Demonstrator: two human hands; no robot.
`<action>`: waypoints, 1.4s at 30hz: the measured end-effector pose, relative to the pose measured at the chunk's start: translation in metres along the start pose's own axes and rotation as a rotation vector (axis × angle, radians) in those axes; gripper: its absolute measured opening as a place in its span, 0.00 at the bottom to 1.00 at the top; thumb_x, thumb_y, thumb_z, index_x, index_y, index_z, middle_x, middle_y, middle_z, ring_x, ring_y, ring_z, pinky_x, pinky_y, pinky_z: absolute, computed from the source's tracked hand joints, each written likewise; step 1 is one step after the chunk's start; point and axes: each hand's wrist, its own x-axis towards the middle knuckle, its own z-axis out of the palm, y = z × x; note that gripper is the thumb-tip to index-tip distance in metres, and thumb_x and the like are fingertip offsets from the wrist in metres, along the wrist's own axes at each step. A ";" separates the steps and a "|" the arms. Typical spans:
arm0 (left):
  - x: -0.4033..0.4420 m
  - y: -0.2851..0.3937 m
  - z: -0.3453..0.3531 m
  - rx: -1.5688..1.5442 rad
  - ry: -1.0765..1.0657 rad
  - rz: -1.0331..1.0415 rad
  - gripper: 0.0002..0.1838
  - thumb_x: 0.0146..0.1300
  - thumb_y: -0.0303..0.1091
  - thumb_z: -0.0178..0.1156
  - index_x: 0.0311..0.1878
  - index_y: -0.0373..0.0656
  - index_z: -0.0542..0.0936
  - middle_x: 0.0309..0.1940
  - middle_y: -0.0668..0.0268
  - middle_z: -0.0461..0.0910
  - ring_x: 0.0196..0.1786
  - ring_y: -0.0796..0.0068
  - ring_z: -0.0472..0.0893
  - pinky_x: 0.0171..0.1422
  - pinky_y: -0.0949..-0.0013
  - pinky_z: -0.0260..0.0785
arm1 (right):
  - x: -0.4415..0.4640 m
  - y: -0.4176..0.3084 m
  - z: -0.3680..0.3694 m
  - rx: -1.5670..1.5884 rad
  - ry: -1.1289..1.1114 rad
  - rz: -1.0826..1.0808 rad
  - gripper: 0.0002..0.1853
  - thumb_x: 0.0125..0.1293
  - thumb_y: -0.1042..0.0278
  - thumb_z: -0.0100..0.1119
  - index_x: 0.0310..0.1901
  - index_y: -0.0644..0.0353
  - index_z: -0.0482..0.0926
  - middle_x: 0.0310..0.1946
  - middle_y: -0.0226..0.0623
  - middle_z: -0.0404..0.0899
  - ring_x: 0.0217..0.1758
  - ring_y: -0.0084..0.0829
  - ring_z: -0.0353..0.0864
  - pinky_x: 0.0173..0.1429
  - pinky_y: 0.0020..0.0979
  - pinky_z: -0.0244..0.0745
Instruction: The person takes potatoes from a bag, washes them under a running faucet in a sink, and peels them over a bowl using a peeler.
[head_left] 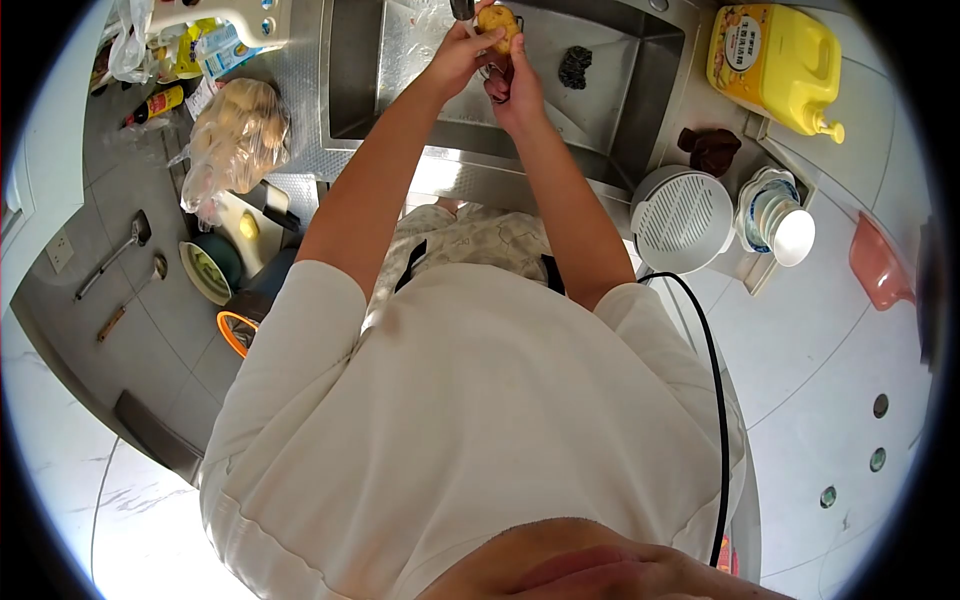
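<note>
A yellow-brown potato (497,26) is held over the metal sink (650,90), close beside the dark faucet (462,9). My left hand (461,60) is closed on it, fingers against its lower side. Right next to it, my right hand (520,88) is closed around a slim, dark and shiny tool (497,86), mostly hidden by the fingers; one finger reaches up to the potato. What the tool is cannot be made out. A dark, crumpled clump (575,67) lies on the sink floor.
Left of the sink are a plastic bag of potatoes (240,130), a cutting board with a yellow piece (249,226) and a green pot (216,266). At right stand a white colander (684,222), stacked bowls (778,222), a brown cloth (712,150) and a yellow jug (775,65).
</note>
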 end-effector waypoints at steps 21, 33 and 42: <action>0.024 -0.019 -0.016 0.160 0.292 0.158 0.13 0.74 0.42 0.65 0.51 0.44 0.81 0.36 0.68 0.80 0.36 0.78 0.80 0.36 0.73 0.73 | 0.011 0.002 0.018 -0.187 -0.011 0.047 0.22 0.74 0.38 0.61 0.43 0.52 0.78 0.27 0.22 0.74 0.18 0.13 0.56 0.22 0.22 0.48; 0.031 -0.020 -0.040 -0.567 0.069 -0.412 0.15 0.77 0.44 0.59 0.56 0.46 0.76 0.45 0.67 0.80 0.43 0.72 0.81 0.42 0.74 0.78 | 0.030 -0.081 0.081 -1.361 0.079 -0.452 0.15 0.73 0.75 0.54 0.57 0.70 0.80 0.48 0.50 0.86 0.53 0.40 0.86 0.59 0.36 0.76; 0.001 0.002 -0.005 -0.451 0.452 -0.323 0.18 0.80 0.47 0.51 0.62 0.47 0.77 0.57 0.66 0.83 0.59 0.66 0.83 0.62 0.58 0.80 | 0.112 -0.024 0.094 -1.351 -0.025 -0.728 0.15 0.76 0.60 0.53 0.50 0.63 0.82 0.40 0.49 0.85 0.45 0.46 0.84 0.51 0.46 0.76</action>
